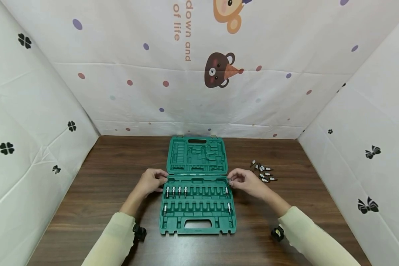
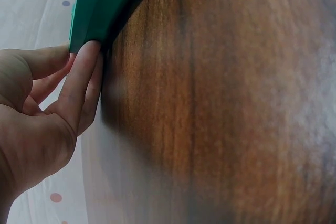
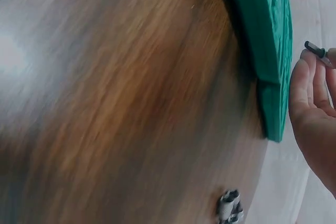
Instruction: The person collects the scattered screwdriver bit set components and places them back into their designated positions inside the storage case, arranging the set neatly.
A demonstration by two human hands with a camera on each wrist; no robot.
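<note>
Our right hand [image 1: 246, 181] pinches a bit [image 3: 315, 50], its dark end jutting lengthwise past the fingertips [image 3: 301, 66], by the right edge of the case [image 1: 197, 231]; our left hand [image 1: 152, 181] grips the opposite edge, farther away.

The case [image 1: 222, 221] is blocking the centre, loose bits [image 1: 264, 180] the right. Past the left grip [image 1: 150, 181] — worktop [image 1: 106, 166] is lying free.
</note>
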